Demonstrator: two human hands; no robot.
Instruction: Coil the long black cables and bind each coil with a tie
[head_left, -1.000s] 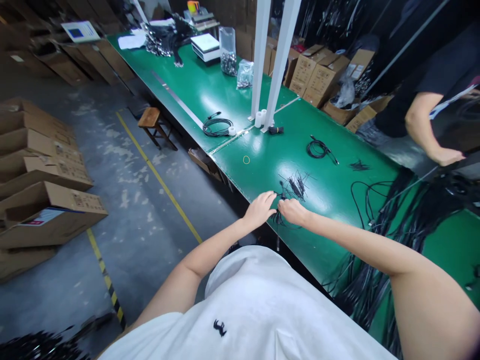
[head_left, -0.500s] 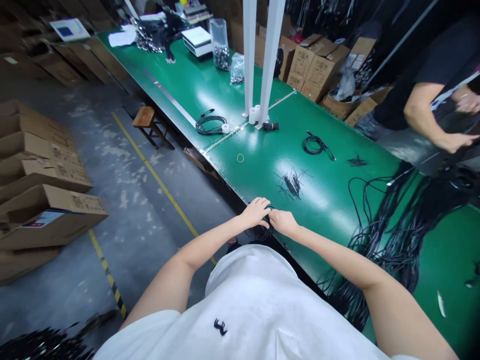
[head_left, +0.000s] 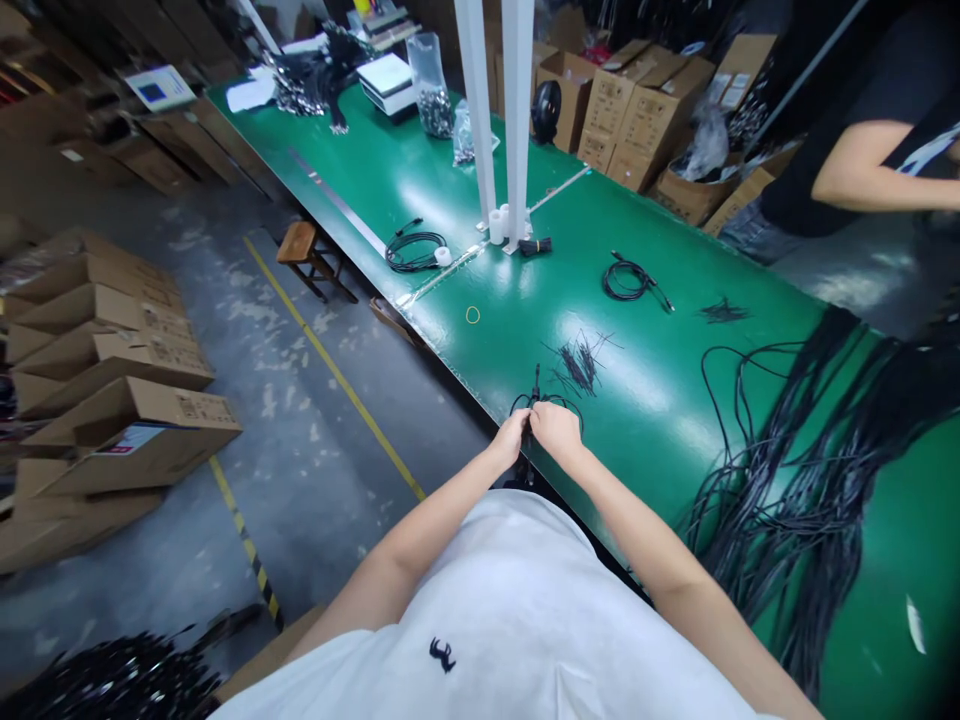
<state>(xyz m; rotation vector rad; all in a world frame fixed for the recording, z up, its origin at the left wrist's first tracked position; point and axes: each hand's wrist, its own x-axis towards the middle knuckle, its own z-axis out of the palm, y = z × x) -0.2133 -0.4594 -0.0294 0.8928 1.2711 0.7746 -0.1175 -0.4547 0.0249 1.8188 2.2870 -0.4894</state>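
Observation:
At the near edge of the green table (head_left: 487,360), my left hand (head_left: 513,436) and my right hand (head_left: 556,428) meet, both closed around a coiled black cable (head_left: 537,392). Loops of the cable stick out on either side of the fingers, and one end with a connector points up away from me. My fingertips cover the middle of the coil. Just beyond the hands lies a loose pile of short black ties (head_left: 580,366). A second coiled cable (head_left: 628,277) rests farther right, and a third coil (head_left: 415,250) lies to the left.
A large bundle of long black cables (head_left: 810,480) spreads over the table's right side. Two white posts (head_left: 517,120) rise from the table. A co-worker's arm (head_left: 870,170) is across at the right. Open cardboard boxes (head_left: 142,420) and a wooden stool (head_left: 300,245) stand on the floor at left.
My left hand's spread fingers have closed on the cable. Both hands have drawn together, and the coil with its connector end now shows above them. The co-worker's hands have left the view.

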